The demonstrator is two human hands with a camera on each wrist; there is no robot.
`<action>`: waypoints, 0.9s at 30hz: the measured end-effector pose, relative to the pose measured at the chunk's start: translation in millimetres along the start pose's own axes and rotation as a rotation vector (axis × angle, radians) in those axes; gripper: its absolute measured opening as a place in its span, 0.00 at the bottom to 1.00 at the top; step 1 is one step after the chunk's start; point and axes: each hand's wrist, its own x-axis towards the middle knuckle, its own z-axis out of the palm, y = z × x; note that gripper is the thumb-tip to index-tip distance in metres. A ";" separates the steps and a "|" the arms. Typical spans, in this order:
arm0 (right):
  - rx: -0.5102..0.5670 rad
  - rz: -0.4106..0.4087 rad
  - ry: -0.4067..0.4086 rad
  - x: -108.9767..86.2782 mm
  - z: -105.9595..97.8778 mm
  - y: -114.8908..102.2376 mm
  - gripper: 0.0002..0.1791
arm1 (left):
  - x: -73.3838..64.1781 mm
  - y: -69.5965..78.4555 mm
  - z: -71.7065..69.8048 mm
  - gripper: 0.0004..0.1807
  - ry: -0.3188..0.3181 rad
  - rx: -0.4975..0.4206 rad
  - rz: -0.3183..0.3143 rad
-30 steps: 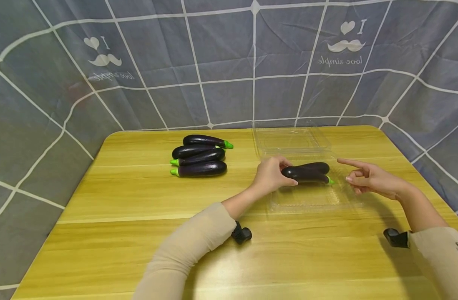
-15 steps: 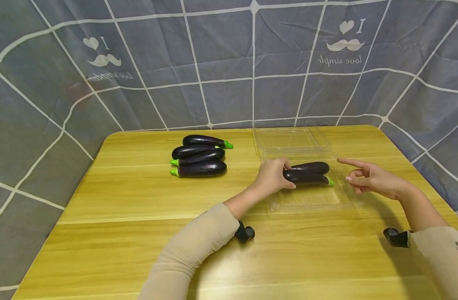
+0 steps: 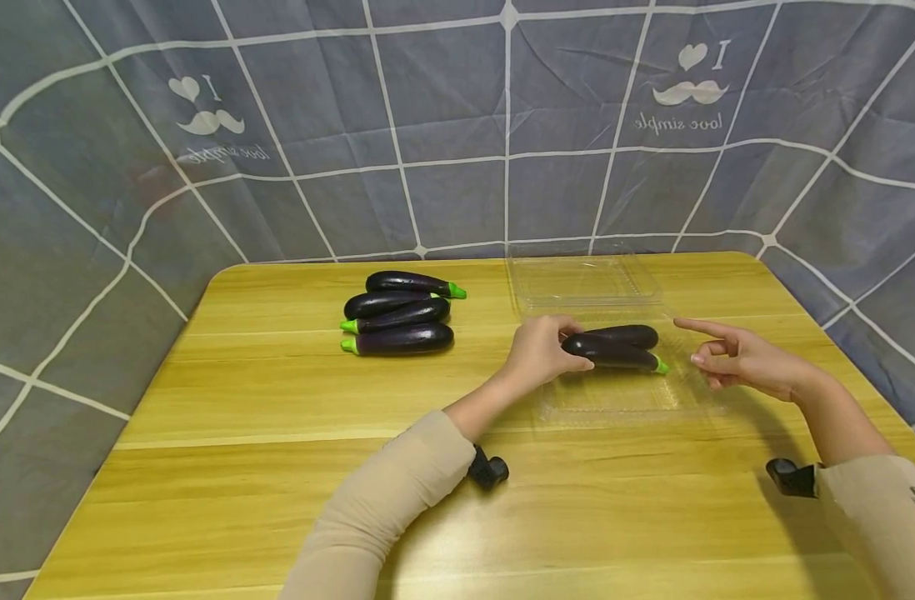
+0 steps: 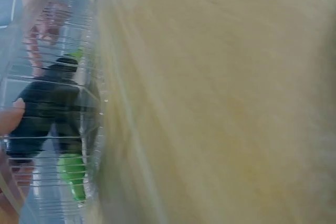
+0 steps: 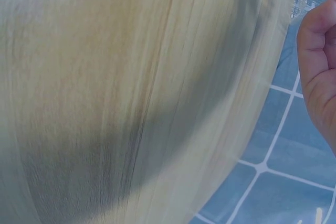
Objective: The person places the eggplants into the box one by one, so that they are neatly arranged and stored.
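My left hand [image 3: 540, 350] grips the rounded left end of a dark purple eggplant [image 3: 615, 353], thumb in front and fingers behind. Its green stem points right. Just behind it lies a second eggplant [image 3: 632, 335], its left end hidden. Both are within the base of a clear plastic clamshell container [image 3: 615, 411]. Through the ribbed wall, the left wrist view shows the eggplants blurred, with one green stem [image 4: 72, 177]. Beside the container's right edge, my right hand [image 3: 753, 360] has its index finger extended and the others loosely bent, holding nothing.
The container's raised clear lid [image 3: 587, 282] lies open toward the back. Several more eggplants [image 3: 403, 338] lie side by side at the left on the wooden table [image 3: 240, 392]. A grey grid-patterned curtain [image 3: 442, 200] hangs behind the table's back edge.
The front eggplant shifts slightly right, then a little back left, with my left hand still gripping it. My right hand and the other eggplants stay in place.
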 end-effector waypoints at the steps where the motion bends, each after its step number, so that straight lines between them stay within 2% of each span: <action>1: 0.000 -0.001 -0.002 0.1 0.0 0.0 0.32 | -0.7 -0.8 0.7 0.25 0.010 0.024 0.012; 6: -0.002 0.005 0.000 0.0 -0.3 0.4 0.33 | -2.9 -3.1 3.2 0.24 0.046 0.185 0.074; 11: 0.013 -0.001 -0.013 0.2 -0.9 0.5 0.33 | -2.9 -3.5 4.7 0.25 0.016 0.295 0.046; 16: 0.006 -0.004 -0.015 0.0 -0.3 -1.1 0.33 | -2.8 -3.0 5.2 0.25 -0.002 0.333 0.000; 22: -0.036 0.018 0.004 -0.9 0.3 -1.9 0.34 | -2.4 -1.5 5.1 0.24 -0.031 0.377 0.000; 27: -0.049 0.032 0.006 -0.6 -0.8 -2.0 0.34 | -2.4 -1.4 4.3 0.23 -0.043 0.369 0.007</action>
